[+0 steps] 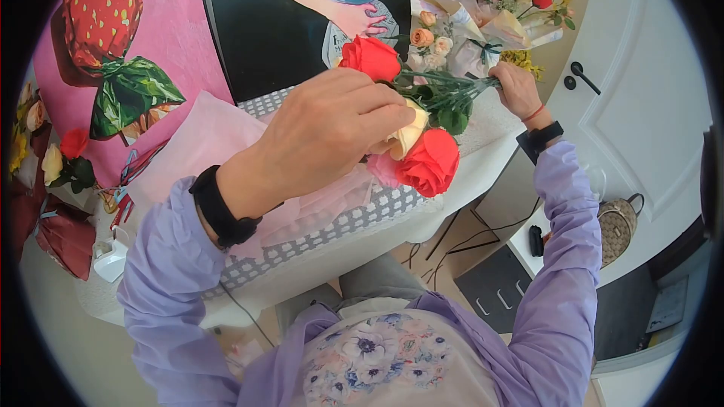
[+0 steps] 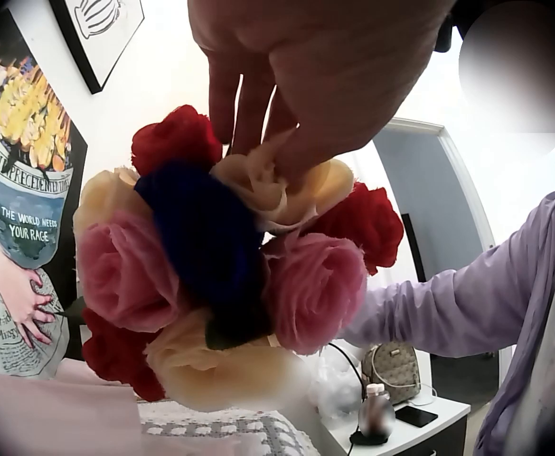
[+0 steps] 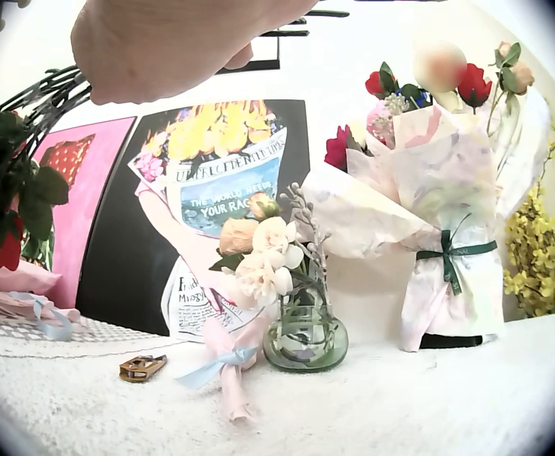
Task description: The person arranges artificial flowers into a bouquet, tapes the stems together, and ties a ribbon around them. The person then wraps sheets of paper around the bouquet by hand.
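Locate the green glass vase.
In the right wrist view, the green glass vase stands on the white cloth, right of the pink-wrapped posy and left of the large bouquet.

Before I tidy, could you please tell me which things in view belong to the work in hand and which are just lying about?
In the job:
cream rose, pinched by the left hand
stems, gripped by the right hand
red roses
pink wrapping sheets, probably

Apparently lying about:
glass vase
black phone
patterned bag

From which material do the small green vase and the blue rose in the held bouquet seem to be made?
The vase looks like green-tinted glass, smooth and glossy: its wall is see-through. The blue rose seems artificial, matte, perhaps fabric or foam, judging by its dense, even colour.
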A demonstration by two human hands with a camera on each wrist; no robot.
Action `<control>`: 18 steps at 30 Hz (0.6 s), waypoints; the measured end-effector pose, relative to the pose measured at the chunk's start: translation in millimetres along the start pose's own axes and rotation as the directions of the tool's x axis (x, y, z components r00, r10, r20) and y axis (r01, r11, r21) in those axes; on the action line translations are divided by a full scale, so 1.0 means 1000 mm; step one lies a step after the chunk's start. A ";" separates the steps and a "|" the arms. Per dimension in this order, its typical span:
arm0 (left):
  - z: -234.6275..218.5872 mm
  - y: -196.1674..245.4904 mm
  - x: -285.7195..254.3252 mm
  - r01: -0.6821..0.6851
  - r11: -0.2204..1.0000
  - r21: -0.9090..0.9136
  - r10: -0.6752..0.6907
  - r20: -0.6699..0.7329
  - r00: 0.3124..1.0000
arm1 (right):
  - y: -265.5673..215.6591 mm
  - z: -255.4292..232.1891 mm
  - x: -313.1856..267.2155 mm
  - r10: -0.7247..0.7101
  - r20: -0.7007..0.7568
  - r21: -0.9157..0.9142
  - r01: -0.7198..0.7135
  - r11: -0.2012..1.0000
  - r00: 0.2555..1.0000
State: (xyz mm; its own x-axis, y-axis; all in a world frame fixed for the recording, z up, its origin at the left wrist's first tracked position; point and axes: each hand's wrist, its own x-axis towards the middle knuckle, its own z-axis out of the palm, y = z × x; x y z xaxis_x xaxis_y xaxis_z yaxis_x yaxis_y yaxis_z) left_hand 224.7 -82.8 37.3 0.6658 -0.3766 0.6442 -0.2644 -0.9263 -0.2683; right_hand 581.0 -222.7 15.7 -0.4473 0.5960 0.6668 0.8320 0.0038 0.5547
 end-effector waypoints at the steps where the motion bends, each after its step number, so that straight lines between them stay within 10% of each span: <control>1: -0.002 0.002 0.002 0.000 1.000 -0.001 0.000 -0.002 1.000 | 0.000 0.001 -0.003 0.015 0.024 -0.002 -0.015 1.000 1.000; 6: -0.017 0.007 0.004 0.106 0.992 0.074 -0.090 -0.191 0.977 | 0.000 0.006 -0.020 0.066 0.022 0.011 -0.066 0.998 0.998; 14: -0.022 0.001 -0.011 0.211 0.977 -0.006 -0.211 -0.043 0.976 | -0.026 0.000 -0.002 0.566 0.179 0.408 -0.584 0.702 0.805; 17: -0.013 -0.008 -0.009 0.280 0.956 -0.084 -0.278 0.032 0.960 | -0.045 -0.007 0.029 0.574 0.336 0.676 -0.615 0.406 0.747; 18: -0.008 -0.013 -0.008 0.350 0.909 -0.227 -0.345 0.063 0.937 | -0.050 -0.011 0.041 0.511 0.530 0.744 -0.660 0.102 0.677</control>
State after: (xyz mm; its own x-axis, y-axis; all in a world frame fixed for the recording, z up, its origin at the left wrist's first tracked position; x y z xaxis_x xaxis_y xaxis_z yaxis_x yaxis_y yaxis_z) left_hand 216.9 -68.2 41.5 0.7589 -0.0327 0.6503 -0.1654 -0.9757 0.1439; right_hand 517.1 -207.7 20.5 0.2965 0.8310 0.4707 0.6240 0.2045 -0.7542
